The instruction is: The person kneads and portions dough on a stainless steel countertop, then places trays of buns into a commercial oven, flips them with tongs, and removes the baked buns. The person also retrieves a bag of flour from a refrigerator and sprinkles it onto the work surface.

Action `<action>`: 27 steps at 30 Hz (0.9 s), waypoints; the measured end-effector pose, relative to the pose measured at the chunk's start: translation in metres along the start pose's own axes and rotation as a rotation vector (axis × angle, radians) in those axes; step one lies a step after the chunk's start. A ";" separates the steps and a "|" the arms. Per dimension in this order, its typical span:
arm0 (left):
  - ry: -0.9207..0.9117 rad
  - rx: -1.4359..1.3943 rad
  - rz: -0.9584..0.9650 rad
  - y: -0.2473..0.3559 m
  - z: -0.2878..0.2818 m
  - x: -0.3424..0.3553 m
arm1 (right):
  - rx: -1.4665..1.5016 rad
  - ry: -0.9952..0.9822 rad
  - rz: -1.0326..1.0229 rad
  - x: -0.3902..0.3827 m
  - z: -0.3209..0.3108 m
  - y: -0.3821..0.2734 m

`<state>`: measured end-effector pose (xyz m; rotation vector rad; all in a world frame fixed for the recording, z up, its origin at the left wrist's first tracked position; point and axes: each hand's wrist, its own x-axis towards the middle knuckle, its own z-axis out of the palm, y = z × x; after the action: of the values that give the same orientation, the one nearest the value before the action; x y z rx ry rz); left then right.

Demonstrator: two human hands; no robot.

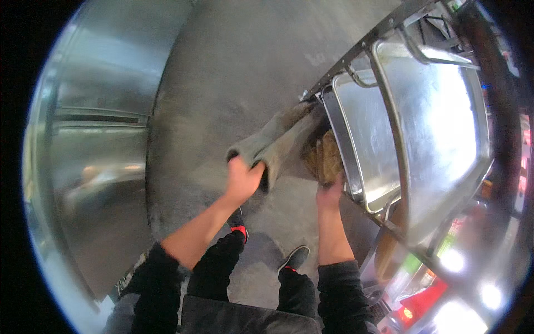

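My left hand (242, 181) is closed on the near, open ends of a pair of long grey oven mitts (289, 131). Their dark openings face me, and the far ends reach toward the rack's side. To the right, my right hand (331, 196) grips a brown, stained, folded piece that looks like a cloth or another mitt (327, 158); its exact kind is unclear. Most of the right fingers are hidden behind it. Both hands are in front of me, beside the metal trays.
A metal rack (384, 72) on the right holds several large sheet pans (439, 122), close to my right hand. Stainless steel cabinet fronts (100, 167) line the left. Grey floor (222, 67) runs between them. Bright lights and red items blur at lower right.
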<state>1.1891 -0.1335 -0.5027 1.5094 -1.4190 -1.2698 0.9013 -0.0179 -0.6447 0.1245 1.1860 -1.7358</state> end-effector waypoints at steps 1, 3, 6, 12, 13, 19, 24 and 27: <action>0.003 -0.042 0.029 0.010 -0.024 -0.030 | -0.092 0.174 0.093 -0.009 0.002 -0.002; 0.051 -0.029 -0.133 0.034 -0.060 -0.087 | -0.345 0.424 0.202 -0.060 0.009 0.001; 0.121 -0.027 -0.245 0.081 -0.092 -0.176 | -0.541 -0.037 0.499 -0.172 0.036 -0.006; 0.220 -0.784 -0.479 0.194 -0.083 -0.345 | -0.136 0.037 1.127 -0.424 0.075 -0.098; 0.147 -0.802 -0.573 0.211 -0.076 -0.371 | 0.066 0.105 1.124 -0.451 0.069 -0.132; -0.604 -0.670 -0.417 0.336 0.026 -0.514 | 0.000 0.351 0.474 -0.619 -0.005 -0.385; -1.451 -0.416 -0.215 0.434 0.141 -0.575 | 0.157 0.341 -0.166 -0.755 -0.086 -0.537; -1.579 -0.414 -0.460 0.436 0.163 -0.603 | 0.215 0.564 -0.345 -0.791 -0.175 -0.559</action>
<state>0.9520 0.4089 -0.0232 0.3148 -1.3781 -3.1273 0.8041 0.6521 0.0697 0.6006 1.4790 -2.2164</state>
